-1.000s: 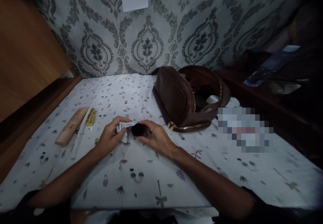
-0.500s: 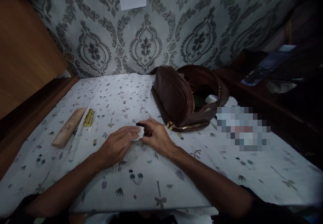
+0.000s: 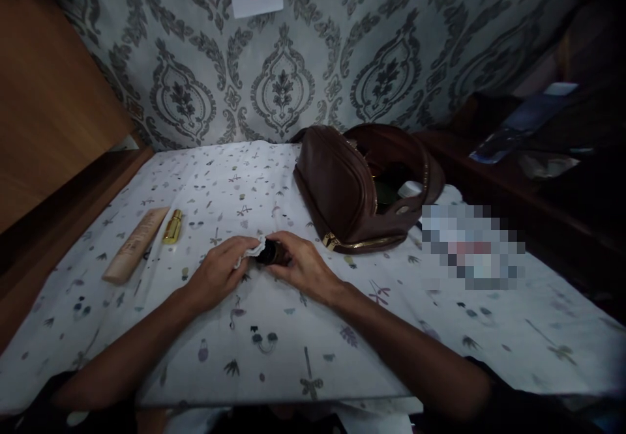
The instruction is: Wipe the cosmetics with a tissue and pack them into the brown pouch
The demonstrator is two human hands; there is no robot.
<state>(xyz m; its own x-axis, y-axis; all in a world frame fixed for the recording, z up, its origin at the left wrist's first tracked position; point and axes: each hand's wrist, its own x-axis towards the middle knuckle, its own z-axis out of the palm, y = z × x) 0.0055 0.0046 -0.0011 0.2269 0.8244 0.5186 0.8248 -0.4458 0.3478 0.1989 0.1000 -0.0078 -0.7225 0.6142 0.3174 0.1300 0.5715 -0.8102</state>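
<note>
My right hand (image 3: 304, 266) is closed around a small dark bottle with a black cap (image 3: 267, 252), which lies on its side with the cap facing left. Pinched in my left hand (image 3: 221, 271) is a white, ruffled-edged pad or cloth (image 3: 250, 251), right beside the cap. To the left on the patterned cloth are a beige tube (image 3: 135, 246) and a small gold bottle (image 3: 173, 227). Behind my right hand rests a brown leather bag (image 3: 337, 186), unzipped, with a white item and a green item partly visible inside.
The patterned tablecloth (image 3: 274, 369) covers the table. A pixelated item (image 3: 474, 248) lies right of the bag. At the left stands a wooden panel (image 3: 53, 101); a dark ledge with plastic packets (image 3: 518, 128) runs along the right. Patterned wall covering is behind.
My left hand has moved slightly left with the white pad, away from the bottle, so the black cap and more of the dark bottle now show.
</note>
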